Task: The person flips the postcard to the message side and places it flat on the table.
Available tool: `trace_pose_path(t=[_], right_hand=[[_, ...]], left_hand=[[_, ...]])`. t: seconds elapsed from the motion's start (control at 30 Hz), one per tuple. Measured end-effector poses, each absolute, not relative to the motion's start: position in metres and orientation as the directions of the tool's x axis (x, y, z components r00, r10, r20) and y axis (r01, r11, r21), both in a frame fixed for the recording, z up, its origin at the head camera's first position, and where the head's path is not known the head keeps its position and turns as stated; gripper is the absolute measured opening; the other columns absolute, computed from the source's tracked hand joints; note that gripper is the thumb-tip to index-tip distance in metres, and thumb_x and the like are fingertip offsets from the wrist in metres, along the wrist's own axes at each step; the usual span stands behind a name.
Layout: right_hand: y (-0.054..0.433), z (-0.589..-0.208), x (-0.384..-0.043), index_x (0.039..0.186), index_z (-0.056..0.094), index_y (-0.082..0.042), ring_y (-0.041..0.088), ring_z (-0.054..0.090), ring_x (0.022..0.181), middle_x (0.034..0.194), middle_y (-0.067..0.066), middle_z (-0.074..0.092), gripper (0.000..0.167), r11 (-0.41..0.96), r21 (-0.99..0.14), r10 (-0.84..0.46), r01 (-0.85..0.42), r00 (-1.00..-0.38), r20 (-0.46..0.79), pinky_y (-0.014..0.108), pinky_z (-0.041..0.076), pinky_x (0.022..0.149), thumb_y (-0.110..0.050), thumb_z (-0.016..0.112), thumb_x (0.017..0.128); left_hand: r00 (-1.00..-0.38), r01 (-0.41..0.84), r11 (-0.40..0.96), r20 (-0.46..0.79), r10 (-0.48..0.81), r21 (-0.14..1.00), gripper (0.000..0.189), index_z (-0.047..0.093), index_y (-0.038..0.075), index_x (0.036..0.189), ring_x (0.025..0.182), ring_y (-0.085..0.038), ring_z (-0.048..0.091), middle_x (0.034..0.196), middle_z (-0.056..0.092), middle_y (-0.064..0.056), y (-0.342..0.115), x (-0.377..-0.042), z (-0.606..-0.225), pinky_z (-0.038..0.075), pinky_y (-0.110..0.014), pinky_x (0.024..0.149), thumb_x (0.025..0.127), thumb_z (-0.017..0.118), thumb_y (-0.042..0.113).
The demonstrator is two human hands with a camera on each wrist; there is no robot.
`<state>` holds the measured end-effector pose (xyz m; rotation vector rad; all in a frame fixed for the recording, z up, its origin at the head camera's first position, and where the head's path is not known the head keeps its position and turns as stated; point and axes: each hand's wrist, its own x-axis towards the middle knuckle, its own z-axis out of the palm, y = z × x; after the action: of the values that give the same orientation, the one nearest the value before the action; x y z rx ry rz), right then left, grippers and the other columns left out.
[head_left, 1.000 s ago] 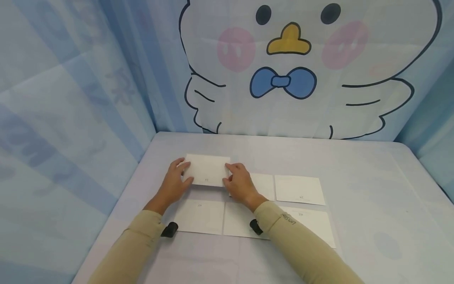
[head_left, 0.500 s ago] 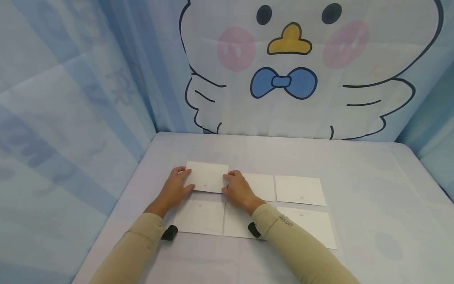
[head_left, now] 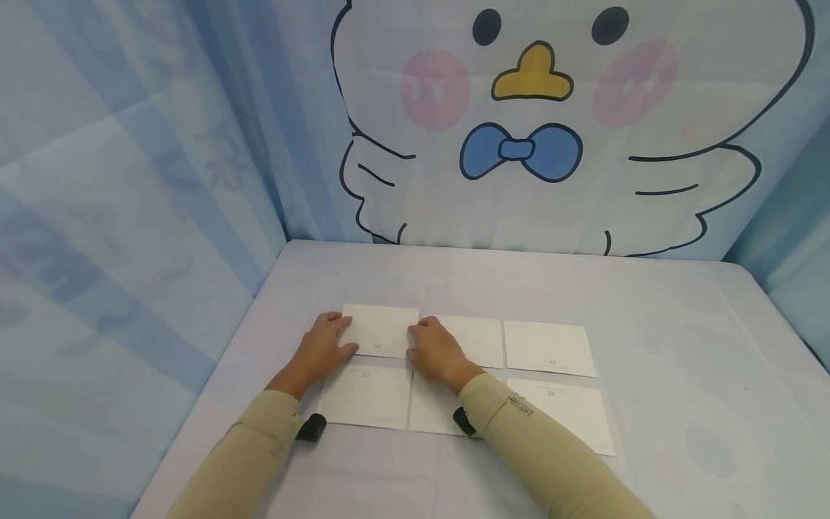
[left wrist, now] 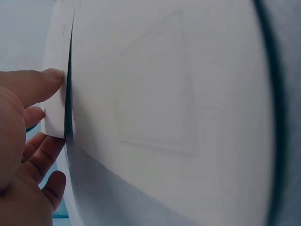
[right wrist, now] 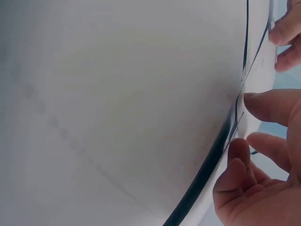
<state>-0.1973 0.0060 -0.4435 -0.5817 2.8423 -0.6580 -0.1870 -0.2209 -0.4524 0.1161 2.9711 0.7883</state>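
Note:
A white paper card lies at the back left of a group of similar cards, low over the tabletop. My left hand holds its left edge; the left wrist view has the thumb on the face of this card and the fingers at its edge. On the opposite edge, my right hand pinches the card between thumb and fingers. Beside it, the back middle card is partly covered by that hand. Small faint marks sit near the held card's front edge, too small to read.
Around the hands lie more white cards: back right, front left, front middle and front right. The right forearm covers part of the front ones. A printed curtain closes off the table's far side.
Both hands have brought the card down and toward me, until it lies about level with the back row. The other cards have stayed put.

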Motion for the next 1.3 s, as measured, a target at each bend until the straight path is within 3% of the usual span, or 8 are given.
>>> trace_pose_path(t=[0.53,0.7,0.93,1.3], right_hand=[[0.0056,-0.4461,-0.1949,0.122,0.066,0.002,0.037,0.05,0.123,0.139,0.021,0.051,0.032,0.865,-0.313,-0.438,-0.392,-0.894,-0.091,0.045,0.047,0.099,-0.02,0.06,0.099],[0.0035,-0.4444,-0.193,0.127,0.065,-0.003,0.035,0.051,0.119,0.141,0.014,0.053,0.033,0.88,-0.248,-0.441,-0.405,-0.89,-0.114,0.045,0.048,0.095,-0.023,0.058,0.101],[0.0026,-0.4457,-0.1918,0.131,0.063,-0.006,0.032,0.051,0.115,0.139,0.011,0.055,0.036,0.893,-0.208,-0.43,-0.4,-0.894,-0.124,0.044,0.048,0.092,-0.025,0.056,0.102],[0.0044,-0.4414,-0.1893,0.137,0.058,-0.005,0.033,0.049,0.12,0.142,0.012,0.052,0.041,0.896,-0.257,-0.404,-0.363,-0.905,-0.132,0.046,0.045,0.097,-0.025,0.059,0.101]], left_hand=[[-0.994,0.05,0.914,-0.065,0.083,0.403,0.057,0.054,-0.002,0.14,0.131,-0.044,0.043,0.145,0.045,-0.026,-0.2161,-0.1849,-0.4497,0.035,-0.061,0.104,0.092,0.073,0.021],[-0.993,0.055,0.922,-0.074,0.09,0.383,0.056,0.054,0.001,0.141,0.133,-0.043,0.038,0.15,0.044,-0.02,-0.2144,-0.1844,-0.4481,0.034,-0.06,0.101,0.092,0.073,0.021],[-0.989,0.04,0.92,-0.114,0.091,0.389,0.055,0.052,0.002,0.143,0.132,-0.039,0.038,0.145,0.051,-0.017,-0.2145,-0.1851,-0.4477,0.03,-0.058,0.1,0.095,0.069,0.021],[-0.988,0.041,0.912,-0.121,0.099,0.409,0.057,0.049,0.002,0.145,0.134,-0.04,0.037,0.147,0.049,-0.018,-0.2123,-0.1861,-0.4465,0.029,-0.059,0.1,0.094,0.069,0.019]])
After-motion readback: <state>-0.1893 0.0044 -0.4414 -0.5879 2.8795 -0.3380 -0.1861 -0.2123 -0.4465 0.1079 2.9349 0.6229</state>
